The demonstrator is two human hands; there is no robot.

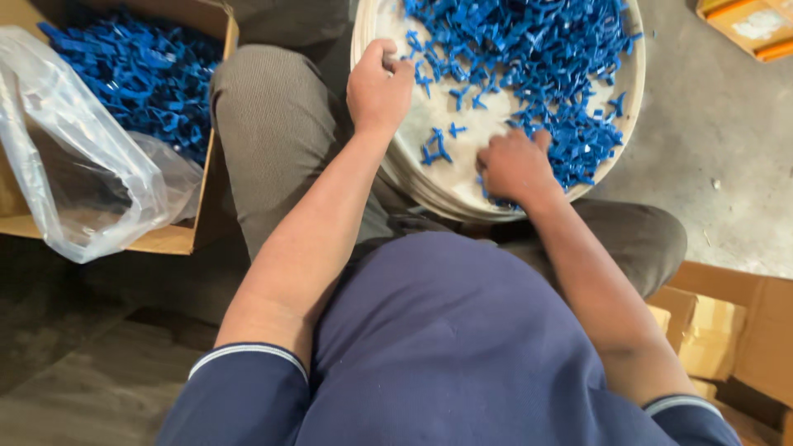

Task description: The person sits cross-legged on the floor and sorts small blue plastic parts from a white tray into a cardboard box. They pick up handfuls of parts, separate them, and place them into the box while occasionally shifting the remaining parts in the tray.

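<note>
Both hands, left hand (378, 87) and right hand (514, 165), in round tray (429, 177) of blue plastic pieces (537, 58).

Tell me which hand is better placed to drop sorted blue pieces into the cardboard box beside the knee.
Probably left. The left hand rests at the round tray's near-left rim, the side where the cardboard box of blue pieces stands. The right hand lies farther away, against the tray's pile.

Tons of small blue plastic T-shaped pieces (537, 58) lie heaped loose across the far and right side of a round, shallow off-white tray (413, 177), with a few strays (435, 146) on its bare near-left part.
</note>
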